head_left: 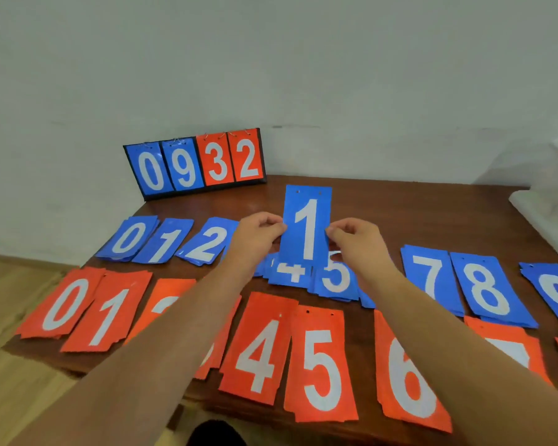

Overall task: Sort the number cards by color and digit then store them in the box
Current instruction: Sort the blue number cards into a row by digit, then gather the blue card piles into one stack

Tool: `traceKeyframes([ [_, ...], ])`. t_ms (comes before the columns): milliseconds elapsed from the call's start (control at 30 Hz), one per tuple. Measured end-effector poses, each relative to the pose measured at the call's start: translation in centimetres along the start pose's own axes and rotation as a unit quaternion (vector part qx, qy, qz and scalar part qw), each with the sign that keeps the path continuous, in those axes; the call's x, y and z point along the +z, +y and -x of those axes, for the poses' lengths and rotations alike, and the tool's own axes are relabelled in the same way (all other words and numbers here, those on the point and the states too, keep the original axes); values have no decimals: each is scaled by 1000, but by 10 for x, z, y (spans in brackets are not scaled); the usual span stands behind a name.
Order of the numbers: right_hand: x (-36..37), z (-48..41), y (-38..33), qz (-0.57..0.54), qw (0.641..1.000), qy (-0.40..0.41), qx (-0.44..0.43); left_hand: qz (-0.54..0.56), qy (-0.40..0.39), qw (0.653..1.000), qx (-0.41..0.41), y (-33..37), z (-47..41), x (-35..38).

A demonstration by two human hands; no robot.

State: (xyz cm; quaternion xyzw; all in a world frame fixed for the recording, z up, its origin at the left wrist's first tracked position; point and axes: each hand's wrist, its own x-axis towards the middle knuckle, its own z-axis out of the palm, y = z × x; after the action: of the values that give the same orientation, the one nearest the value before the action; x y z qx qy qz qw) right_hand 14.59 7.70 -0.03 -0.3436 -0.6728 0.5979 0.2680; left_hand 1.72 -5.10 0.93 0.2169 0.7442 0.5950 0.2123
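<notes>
Both hands, left hand (258, 231) and right hand (356, 238), reach forward and pinch the side edges of an upright blue card (306, 226) reading "1", raised above the bench (400, 214). Beyond them a scoreboard (195, 162) reads "0932".

Left grip (260, 235), right grip (356, 238) — both pinching, raised

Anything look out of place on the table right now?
The blue 1 card, pinched between left hand and right hand, hangs over the blue 4 pile and blue 5 pile, away from the blue 1 pile at left.
</notes>
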Motion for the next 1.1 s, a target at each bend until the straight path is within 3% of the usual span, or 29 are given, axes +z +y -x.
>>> traceKeyframes([
  [233,34,-82,-19,18,996,-41,73,-16,21,998,-63,10,-81,-11],
  [567,42,-66,-106,63,973,-124,187,-25,60,976,-208,80,-49,-51],
  [867,114,-46,-144,114,958,-186,185,1,108,958,-265,91,-23,-127],
  [1100,205,-47,-123,195,943,-185,194,-64,78,960,-262,48,-55,-209],
])
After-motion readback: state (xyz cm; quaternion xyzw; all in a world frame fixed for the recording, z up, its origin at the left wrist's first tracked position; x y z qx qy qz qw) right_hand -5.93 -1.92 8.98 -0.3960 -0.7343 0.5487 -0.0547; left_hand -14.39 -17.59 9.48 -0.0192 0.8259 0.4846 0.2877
